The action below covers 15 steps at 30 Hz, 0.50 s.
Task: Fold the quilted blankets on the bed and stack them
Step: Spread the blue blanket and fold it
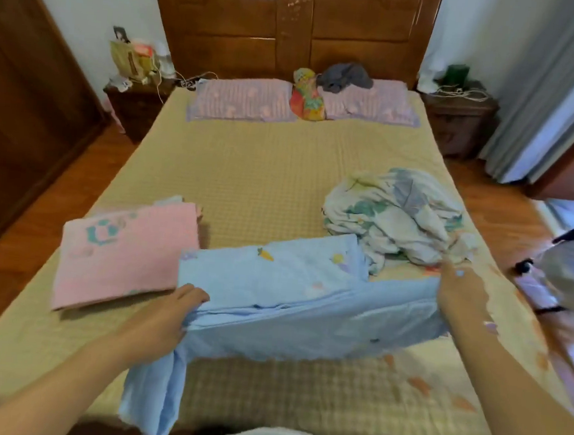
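Bedroom, bed [264, 181] with a checked cover | blue sheet [283, 285] part-folded across its near half, front fold lifted, one end hanging over the foot | left grip [168, 314] clutching the sheet's left edge | right grip [461, 293] pinching its right edge | folded pink blanket [121, 252] just left | crumpled floral sheet [395, 215] behind, right

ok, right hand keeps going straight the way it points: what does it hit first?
Likely the crumpled floral cover, lying just beyond the right hand, which grips the blue sheet by its edge. Depth is unclear, so it might pass above it.
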Each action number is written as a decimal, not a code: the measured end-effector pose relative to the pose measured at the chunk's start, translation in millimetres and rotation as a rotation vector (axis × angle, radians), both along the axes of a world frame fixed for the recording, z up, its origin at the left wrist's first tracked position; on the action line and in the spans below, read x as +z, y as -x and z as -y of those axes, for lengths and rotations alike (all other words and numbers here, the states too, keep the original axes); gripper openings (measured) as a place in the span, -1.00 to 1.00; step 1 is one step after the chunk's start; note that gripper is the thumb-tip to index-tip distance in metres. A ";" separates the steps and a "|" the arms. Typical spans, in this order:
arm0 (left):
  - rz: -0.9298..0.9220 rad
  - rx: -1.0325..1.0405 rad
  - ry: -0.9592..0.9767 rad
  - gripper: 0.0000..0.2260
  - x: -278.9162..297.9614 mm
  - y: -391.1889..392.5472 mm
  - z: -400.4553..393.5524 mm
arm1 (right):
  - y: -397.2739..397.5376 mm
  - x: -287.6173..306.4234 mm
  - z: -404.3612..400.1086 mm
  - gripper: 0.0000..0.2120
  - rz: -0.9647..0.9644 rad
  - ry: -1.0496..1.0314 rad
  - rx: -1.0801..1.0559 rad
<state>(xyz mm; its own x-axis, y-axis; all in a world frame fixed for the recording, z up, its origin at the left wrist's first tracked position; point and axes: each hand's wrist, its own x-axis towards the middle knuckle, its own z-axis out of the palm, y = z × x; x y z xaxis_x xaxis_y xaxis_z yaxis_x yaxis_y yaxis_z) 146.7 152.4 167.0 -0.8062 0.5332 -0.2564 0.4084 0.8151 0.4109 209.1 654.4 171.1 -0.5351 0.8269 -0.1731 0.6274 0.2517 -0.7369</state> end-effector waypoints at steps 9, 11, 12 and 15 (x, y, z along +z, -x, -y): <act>0.672 -0.103 0.281 -0.74 -45.7 -60.6 -23.2 | -13.8 -25.0 12.3 -0.49 -0.252 0.453 -0.278; 0.714 -0.177 0.436 -0.63 -55.3 -77.9 -29.5 | -13.1 -22.5 11.3 -0.51 -0.289 0.475 -0.277; 0.701 -0.176 0.452 -0.48 -61.5 -87.1 -32.4 | -13.2 -19.9 12.7 -0.49 -0.301 0.445 -0.246; 0.848 -0.016 0.227 -0.27 -82.7 -114.2 -36.8 | -10.8 -12.8 13.3 -0.49 -0.366 0.352 -0.169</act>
<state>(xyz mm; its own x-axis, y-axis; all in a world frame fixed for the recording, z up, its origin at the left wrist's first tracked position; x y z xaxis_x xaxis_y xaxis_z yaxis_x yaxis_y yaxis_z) 261.0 189.2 84.3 -0.2884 0.4062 -0.8671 0.0505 0.9107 0.4099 219.9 641.1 158.3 -0.4769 0.8324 -0.2823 0.3240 -0.1321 -0.9368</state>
